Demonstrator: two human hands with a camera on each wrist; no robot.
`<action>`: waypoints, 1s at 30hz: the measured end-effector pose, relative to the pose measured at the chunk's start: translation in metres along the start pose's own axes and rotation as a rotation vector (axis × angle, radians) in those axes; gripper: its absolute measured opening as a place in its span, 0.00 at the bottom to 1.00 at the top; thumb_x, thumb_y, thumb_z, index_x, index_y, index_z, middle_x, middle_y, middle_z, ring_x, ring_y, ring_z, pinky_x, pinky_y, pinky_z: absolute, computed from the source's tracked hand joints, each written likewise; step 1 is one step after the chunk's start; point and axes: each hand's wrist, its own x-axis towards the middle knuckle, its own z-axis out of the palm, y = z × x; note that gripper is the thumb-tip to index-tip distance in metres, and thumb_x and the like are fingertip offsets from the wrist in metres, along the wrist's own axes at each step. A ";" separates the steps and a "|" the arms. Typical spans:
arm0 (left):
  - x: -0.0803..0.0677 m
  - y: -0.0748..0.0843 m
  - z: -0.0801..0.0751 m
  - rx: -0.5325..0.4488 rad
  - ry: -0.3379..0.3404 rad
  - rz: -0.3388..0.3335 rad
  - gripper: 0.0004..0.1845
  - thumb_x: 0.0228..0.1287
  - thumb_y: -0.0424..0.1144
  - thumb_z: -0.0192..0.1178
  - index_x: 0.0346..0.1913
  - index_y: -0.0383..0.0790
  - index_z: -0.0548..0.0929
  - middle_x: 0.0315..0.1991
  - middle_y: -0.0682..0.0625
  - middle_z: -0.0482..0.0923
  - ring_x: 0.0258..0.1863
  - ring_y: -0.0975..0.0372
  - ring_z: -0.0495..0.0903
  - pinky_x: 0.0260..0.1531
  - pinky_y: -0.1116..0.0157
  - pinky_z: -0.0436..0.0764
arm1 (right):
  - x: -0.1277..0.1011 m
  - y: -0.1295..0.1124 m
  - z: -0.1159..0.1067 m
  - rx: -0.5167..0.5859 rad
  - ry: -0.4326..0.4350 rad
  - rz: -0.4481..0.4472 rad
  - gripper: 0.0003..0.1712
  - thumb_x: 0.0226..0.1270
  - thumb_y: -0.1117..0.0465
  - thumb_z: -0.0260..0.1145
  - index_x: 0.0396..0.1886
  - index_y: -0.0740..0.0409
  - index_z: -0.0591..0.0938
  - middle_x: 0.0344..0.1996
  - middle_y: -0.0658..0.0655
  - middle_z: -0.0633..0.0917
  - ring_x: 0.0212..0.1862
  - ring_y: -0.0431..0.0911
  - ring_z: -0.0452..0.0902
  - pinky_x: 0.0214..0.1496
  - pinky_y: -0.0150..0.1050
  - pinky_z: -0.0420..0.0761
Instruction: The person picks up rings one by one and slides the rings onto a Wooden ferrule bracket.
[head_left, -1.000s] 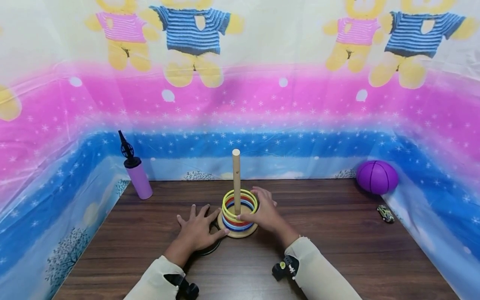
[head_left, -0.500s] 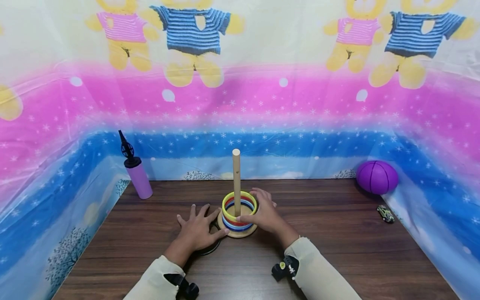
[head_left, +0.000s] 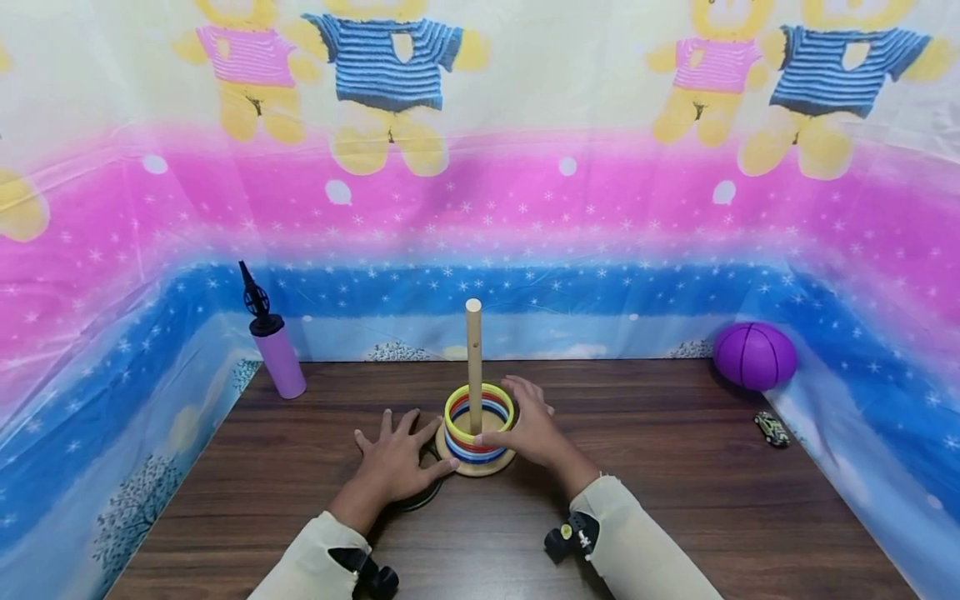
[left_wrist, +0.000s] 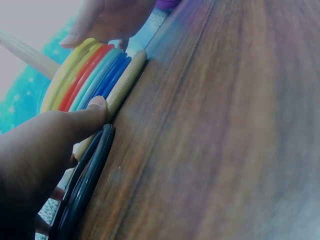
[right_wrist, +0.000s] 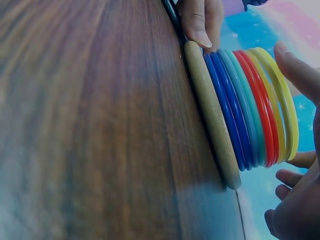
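A wooden peg point(head_left: 474, 358) stands upright on a round wooden base point(left_wrist: 134, 72). Stacked around the peg are blue rings point(right_wrist: 227, 110), light teal rings point(right_wrist: 247, 107), red rings point(right_wrist: 261, 107) and yellow rings point(right_wrist: 280, 105). The left hand point(head_left: 393, 467) lies with spread fingers over black rings point(left_wrist: 90, 180) beside the base, its thumb against the base's edge. Close about the top yellow ring is the right hand point(head_left: 528, 425), with thumb and fingers apart; its thumb tip shows just above the ring in the right wrist view.
A purple hand pump point(head_left: 279, 362) stands at the table's point(head_left: 637, 483) back left. At the right back sits a purple ball point(head_left: 753, 356), with a small toy car point(head_left: 771, 429) in front of it. A printed cloth point(head_left: 525, 275) hangs around the back and sides.
The top yellow ring has dropped slightly from a raised position onto the stack, and the gap below it has narrowed. Both hands stay nearly where they were.
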 end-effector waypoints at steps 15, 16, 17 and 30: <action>-0.003 -0.003 0.001 -0.021 0.038 -0.016 0.50 0.68 0.81 0.57 0.84 0.57 0.71 0.87 0.38 0.60 0.84 0.25 0.53 0.68 0.10 0.46 | -0.005 0.023 -0.014 -0.045 -0.129 0.037 0.75 0.50 0.36 0.89 0.89 0.60 0.59 0.88 0.67 0.58 0.89 0.67 0.47 0.81 0.84 0.46; -0.004 -0.004 0.000 -0.021 0.042 -0.019 0.50 0.67 0.82 0.57 0.84 0.56 0.71 0.87 0.38 0.59 0.84 0.26 0.54 0.69 0.11 0.47 | -0.006 0.025 -0.015 -0.049 -0.144 0.042 0.75 0.51 0.37 0.89 0.90 0.60 0.58 0.88 0.67 0.58 0.89 0.67 0.47 0.82 0.83 0.46; -0.006 -0.004 0.000 -0.020 0.045 -0.025 0.51 0.67 0.82 0.57 0.84 0.57 0.71 0.87 0.39 0.59 0.84 0.27 0.55 0.69 0.12 0.48 | -0.006 0.027 -0.015 -0.054 -0.155 0.042 0.75 0.51 0.38 0.89 0.89 0.61 0.58 0.88 0.67 0.58 0.88 0.68 0.47 0.82 0.83 0.48; -0.024 0.000 -0.020 0.021 -0.026 0.017 0.60 0.54 0.84 0.67 0.84 0.53 0.71 0.85 0.38 0.63 0.81 0.32 0.63 0.67 0.15 0.60 | -0.010 0.037 -0.019 -0.100 -0.198 0.043 0.74 0.49 0.43 0.92 0.87 0.67 0.61 0.86 0.68 0.62 0.87 0.69 0.52 0.83 0.78 0.54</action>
